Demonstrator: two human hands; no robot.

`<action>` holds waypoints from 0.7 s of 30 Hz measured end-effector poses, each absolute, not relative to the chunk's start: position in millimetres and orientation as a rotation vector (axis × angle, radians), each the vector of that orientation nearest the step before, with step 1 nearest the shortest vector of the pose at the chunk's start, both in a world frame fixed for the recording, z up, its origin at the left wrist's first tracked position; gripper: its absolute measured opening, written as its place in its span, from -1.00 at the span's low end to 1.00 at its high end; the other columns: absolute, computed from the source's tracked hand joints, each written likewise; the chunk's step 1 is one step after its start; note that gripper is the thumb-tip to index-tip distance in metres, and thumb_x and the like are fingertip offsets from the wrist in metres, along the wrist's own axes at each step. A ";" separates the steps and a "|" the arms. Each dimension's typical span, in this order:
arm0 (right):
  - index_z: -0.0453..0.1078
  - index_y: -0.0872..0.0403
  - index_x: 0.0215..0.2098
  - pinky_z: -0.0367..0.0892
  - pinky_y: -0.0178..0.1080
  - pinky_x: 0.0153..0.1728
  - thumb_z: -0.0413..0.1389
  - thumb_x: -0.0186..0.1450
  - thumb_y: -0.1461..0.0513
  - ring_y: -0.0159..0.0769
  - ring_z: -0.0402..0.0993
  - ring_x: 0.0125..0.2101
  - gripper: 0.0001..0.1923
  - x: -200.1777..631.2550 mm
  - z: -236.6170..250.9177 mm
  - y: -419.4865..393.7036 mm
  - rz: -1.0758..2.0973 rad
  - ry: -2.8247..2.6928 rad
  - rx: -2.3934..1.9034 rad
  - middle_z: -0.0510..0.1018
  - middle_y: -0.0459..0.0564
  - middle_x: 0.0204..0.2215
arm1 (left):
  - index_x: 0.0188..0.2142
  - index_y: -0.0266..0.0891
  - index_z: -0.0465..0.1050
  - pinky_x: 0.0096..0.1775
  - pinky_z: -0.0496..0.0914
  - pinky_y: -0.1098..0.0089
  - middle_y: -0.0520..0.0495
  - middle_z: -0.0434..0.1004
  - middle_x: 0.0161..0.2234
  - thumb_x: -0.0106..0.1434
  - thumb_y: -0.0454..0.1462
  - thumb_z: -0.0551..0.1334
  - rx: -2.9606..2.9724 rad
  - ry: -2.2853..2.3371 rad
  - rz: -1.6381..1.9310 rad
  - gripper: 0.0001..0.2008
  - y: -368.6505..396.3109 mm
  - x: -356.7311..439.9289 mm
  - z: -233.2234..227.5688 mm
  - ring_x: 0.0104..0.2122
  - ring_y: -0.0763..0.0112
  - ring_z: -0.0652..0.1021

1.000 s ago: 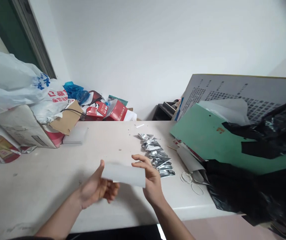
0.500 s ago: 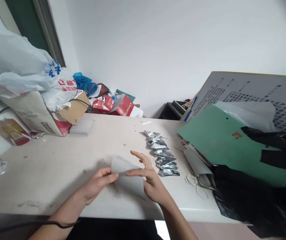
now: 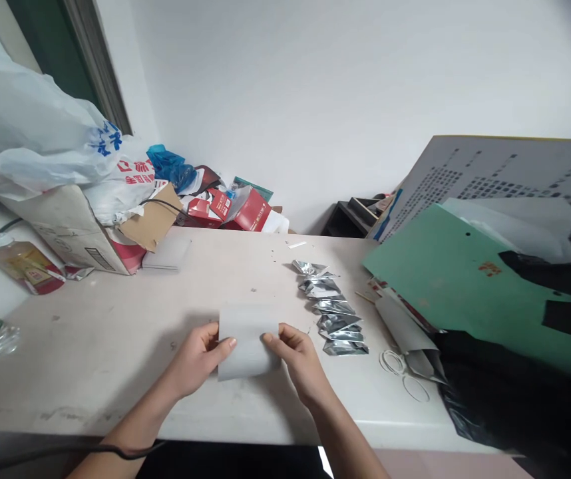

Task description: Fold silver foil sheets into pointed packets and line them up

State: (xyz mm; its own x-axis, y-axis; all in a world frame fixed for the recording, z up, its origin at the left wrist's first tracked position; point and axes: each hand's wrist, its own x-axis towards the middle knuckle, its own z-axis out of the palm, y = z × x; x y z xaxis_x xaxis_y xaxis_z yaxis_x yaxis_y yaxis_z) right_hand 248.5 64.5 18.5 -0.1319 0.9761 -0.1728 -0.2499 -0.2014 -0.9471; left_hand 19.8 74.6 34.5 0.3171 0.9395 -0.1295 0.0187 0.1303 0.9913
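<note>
A plain pale grey sheet of paper, roughly square, is held above the near middle of the table. My left hand pinches its left edge, thumb on top and fingers behind. At the right edge my right hand grips it the same way. The fingertips under the sheet are hidden. Just right of my right hand, several folded silver foil pieces lie in a row on the table.
White table. At left stand a cardboard box with plastic bags, and bottles. A small stack of grey sheets lies beside the box. At right are a green board, white rings and black plastic.
My right hand, earlier with fingers spread over the tilted sheet, now grips its right edge. The sheet has turned to face me squarely. My left hand keeps its hold.
</note>
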 end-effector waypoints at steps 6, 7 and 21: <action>0.66 0.00 -0.23 0.39 -0.15 -0.15 0.42 0.18 -0.04 -0.09 0.52 -0.22 -0.65 250.7 9.4 80.2 1.560 -0.972 -1.021 0.68 0.02 -0.24 | -0.07 -0.24 0.66 -0.12 0.55 0.24 -0.19 0.72 -0.14 0.20 -0.02 0.53 0.984 0.971 0.970 -0.58 79.3 22.9 31.7 -0.20 0.17 0.66; 0.67 0.00 -0.22 0.39 -0.14 -0.12 0.38 0.18 0.00 -0.07 0.52 -0.20 -0.69 252.4 7.4 82.1 1.592 -0.973 -0.988 0.69 0.02 -0.23 | -0.10 -0.24 0.67 -0.13 0.55 0.27 -0.18 0.72 -0.16 0.18 -0.07 0.53 0.905 0.963 0.998 -0.62 79.9 22.3 30.7 -0.21 0.19 0.66; 0.52 0.00 -0.39 0.32 -0.20 -0.21 0.27 0.37 -0.16 -0.21 0.37 -0.30 -0.56 251.2 11.3 76.9 1.317 -1.309 -1.084 0.48 -0.04 -0.35 | -0.19 -0.22 0.60 -0.34 0.54 0.36 -0.16 0.65 -0.18 0.11 0.11 0.55 0.970 1.147 1.090 -0.49 74.5 24.7 19.5 -0.19 0.17 0.65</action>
